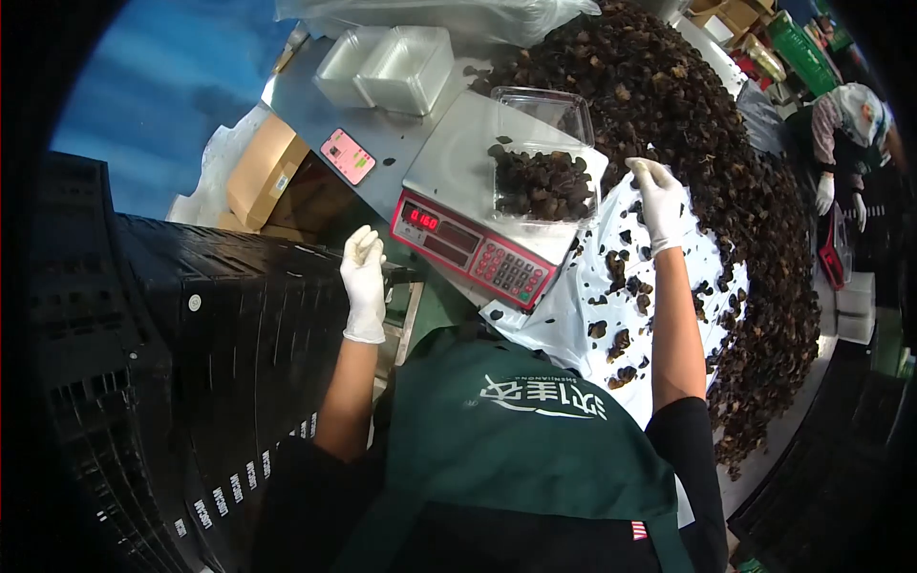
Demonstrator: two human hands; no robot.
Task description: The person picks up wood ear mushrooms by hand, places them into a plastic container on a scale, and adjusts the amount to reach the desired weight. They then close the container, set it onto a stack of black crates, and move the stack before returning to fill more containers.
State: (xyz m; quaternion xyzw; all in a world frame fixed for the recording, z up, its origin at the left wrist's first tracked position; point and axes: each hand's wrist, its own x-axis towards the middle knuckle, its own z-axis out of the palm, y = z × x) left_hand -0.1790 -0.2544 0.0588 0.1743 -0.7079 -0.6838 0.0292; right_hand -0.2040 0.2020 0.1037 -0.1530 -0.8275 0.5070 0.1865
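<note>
My left hand, in a white glove, hovers left of the red-framed scale. Its fingers are loosely bent, with nothing visible in them. Over the edge of a white plastic sheet, my right hand, also gloved, is raised with fingers partly spread and no object visible between them. It is nearest to a clear plastic box on the scale's metal plate. Dark dried wood ear fungus fills much of this box, and its clear lid stands open behind. The red display reads 0.160.
A large heap of fungus spreads behind and right. Clear empty boxes and a pink-screened phone lie left of the scale. Black crates and a cardboard box stand left. A co-worker bends at far right.
</note>
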